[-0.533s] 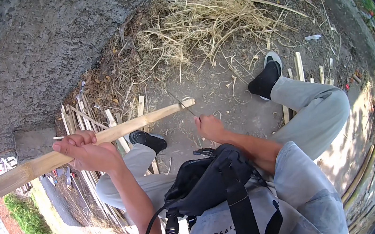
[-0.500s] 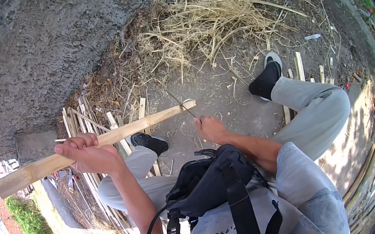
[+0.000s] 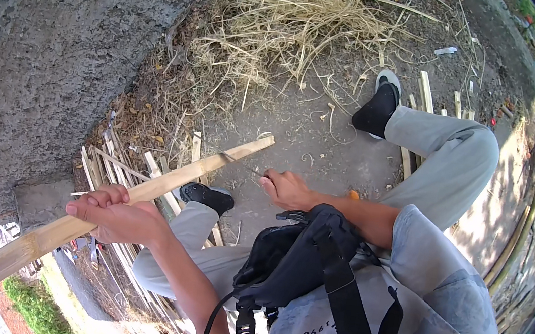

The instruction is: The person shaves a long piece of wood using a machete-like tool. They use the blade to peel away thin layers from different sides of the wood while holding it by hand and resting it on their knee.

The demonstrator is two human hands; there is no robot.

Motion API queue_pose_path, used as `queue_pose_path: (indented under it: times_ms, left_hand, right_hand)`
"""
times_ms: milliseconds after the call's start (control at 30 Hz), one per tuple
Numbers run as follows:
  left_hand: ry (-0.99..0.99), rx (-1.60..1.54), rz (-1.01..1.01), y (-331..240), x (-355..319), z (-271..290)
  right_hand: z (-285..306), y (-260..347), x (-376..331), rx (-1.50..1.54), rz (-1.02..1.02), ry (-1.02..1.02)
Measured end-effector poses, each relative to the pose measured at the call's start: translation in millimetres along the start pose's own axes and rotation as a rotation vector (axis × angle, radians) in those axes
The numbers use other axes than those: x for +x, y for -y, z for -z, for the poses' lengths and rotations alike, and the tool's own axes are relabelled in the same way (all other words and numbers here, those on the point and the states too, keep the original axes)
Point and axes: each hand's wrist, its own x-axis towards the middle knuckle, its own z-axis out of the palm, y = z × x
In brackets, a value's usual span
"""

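Observation:
My left hand [image 3: 122,217] is wrapped round a long split bamboo slat [image 3: 174,182], which slants from the lower left up to the middle. In my right hand [image 3: 288,190] is a knife; its thin dark blade [image 3: 240,162] reaches left to the slat's upper part, and its handle is mostly hidden by my fingers. The blade appears to touch the slat, a short way below its far end. A thin pale curl [image 3: 265,134] shows at that end. Behind my right wrist a small orange thing [image 3: 353,194] shows; I cannot tell what it is.
A heap of pale shavings [image 3: 299,26] lies ahead on the dirt. Cut slats are piled at the left [image 3: 129,243], and others [image 3: 426,93] lie beyond my right foot. A rough concrete slab [image 3: 72,60] fills the left. A black bag [image 3: 289,258] hangs at my waist.
The blade has moved left and down along the slat, away from its far end. My right hand has shifted slightly left; the left hand still grips the slat.

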Motion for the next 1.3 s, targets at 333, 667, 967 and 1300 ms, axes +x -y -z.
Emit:
queue_pose_path:
  times_ms: [333,667,967,1300]
  left_hand:
    - [-0.062,-0.025,0.031,3,5,-1]
    - [-0.042,-0.041,0.052,5,6,-2]
    - [-0.080,-0.029,0.077,5,6,-4]
    - [-0.097,-0.069,0.055,11,9,1]
  right_hand:
    - [-12,-40,1,-0.044,-0.034,-0.023]
    - [-13,-81,2,-0.128,-0.276,-0.019]
    - [-20,-94,-4,-0.122,-0.299,-0.021]
    - [-10,-86,-1,-0.166,-0.483,0.027]
